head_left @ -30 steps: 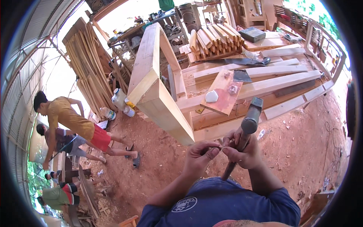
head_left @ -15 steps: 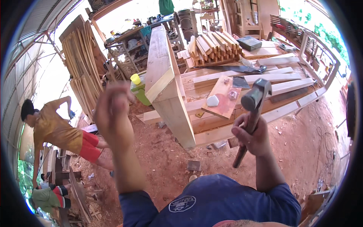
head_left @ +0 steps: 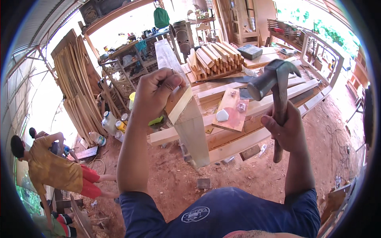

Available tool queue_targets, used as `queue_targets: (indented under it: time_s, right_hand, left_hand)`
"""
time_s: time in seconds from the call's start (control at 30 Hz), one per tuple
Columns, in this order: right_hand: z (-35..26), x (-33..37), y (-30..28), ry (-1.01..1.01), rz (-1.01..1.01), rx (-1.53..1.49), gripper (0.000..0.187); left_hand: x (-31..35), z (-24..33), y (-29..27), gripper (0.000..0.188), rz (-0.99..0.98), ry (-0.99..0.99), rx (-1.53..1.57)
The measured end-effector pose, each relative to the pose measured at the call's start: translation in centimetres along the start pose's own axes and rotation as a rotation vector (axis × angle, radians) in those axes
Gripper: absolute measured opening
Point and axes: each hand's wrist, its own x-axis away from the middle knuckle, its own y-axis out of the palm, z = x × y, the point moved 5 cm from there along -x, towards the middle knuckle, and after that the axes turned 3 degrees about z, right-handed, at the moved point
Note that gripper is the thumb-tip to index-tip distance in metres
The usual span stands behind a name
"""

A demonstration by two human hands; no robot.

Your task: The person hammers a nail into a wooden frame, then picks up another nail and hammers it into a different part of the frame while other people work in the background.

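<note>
The left hand [head_left: 155, 92] is raised in front of the camera and its fingers are pinched together at the top end of a long wooden beam [head_left: 186, 115]. The fingertips press against the slanted cut face of the beam, and what they pinch is too small to tell. The beam runs away from the person toward the back of the workshop, with its near end standing high above the red earth floor [head_left: 222, 174].

The right hand [head_left: 287, 133] is clenched around the wooden handle of a claw hammer [head_left: 274, 81]. The hammer is lifted – its steel head is up in the air, to the right of the beam end and well apart from it, with the claw pointing to the right.

Between the two hands, lower down, a small reddish board [head_left: 231, 111] lies on a stack of planks [head_left: 254, 107], and a white piece and a small clear thing sit on it. Behind it there is a bundle of short square timbers [head_left: 214, 59]. At the left, thin wooden strips [head_left: 77, 87] lean against a post, some plastic bottles [head_left: 109, 123] stand on the ground, and another person in a yellow shirt and red shorts [head_left: 53, 170] bends down.
</note>
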Motion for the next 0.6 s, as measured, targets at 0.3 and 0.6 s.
queue_targets:
  time_s: [0.3, 0.6]
  right_hand:
    - [-9.7, -4.6, -0.3, -0.502, 0.119, 0.316, 0.041]
    - [-18.8, -9.4, 1.5, -0.746, 0.249, 0.587, 0.033]
  left_hand:
    - [0.3, -0.4, -0.4, 0.019, 0.004, -0.018, -0.027]
    - [-0.1, 0.6, -0.2, 0.015, -0.018, 0.058, -0.074]
